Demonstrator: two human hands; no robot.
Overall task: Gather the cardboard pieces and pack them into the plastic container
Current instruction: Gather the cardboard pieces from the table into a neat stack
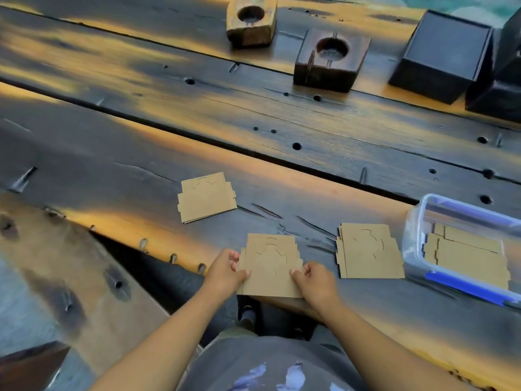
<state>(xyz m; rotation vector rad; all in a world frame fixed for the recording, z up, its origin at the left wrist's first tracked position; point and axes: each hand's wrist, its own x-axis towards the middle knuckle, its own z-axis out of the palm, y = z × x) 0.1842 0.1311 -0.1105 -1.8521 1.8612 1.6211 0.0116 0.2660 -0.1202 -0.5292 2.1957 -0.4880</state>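
Note:
A stack of brown cardboard pieces [270,266] lies at the near edge of the dark wooden table. My left hand [225,270] grips its left side and my right hand [315,280] grips its right side. A second cardboard stack [369,251] rests flat just to the right. A third stack [207,197] lies farther back and to the left. The clear plastic container [414,266] with blue clips stands at the right edge, open, with cardboard pieces [468,255] lying inside.
Two wooden blocks with round holes [251,21] [329,60] stand at the back. Dark boxes [442,55] stand at the back right. The table planks [253,114] have gaps, holes and a notched near-left edge.

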